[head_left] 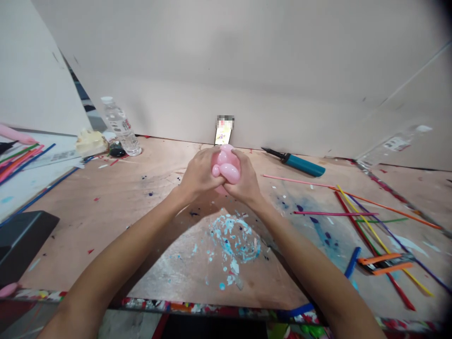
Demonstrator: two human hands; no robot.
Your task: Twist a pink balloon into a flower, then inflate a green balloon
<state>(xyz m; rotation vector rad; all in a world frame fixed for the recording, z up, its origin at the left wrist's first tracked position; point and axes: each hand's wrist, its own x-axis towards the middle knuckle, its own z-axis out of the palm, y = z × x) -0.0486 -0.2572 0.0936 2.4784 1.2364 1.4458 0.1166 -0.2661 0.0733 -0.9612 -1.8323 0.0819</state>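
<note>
A pink balloon [230, 172], twisted into several rounded bubbles, is held up over the middle of the table. My left hand [202, 170] wraps round its left side, with the thumb pressed in near the bottom. On the other side my right hand [247, 178] grips it, its thumb meeting the left one below the bubbles. Part of the balloon is hidden behind my fingers. Just beyond it, a phone [223, 132] with a lit screen leans against the wall.
A teal hand pump [304, 165] lies at the back right, with uninflated balloons [370, 228] and an orange-black cutter [386, 263] nearer. A water bottle [123, 129] stands back left; a dark box [26, 240] sits at the left edge.
</note>
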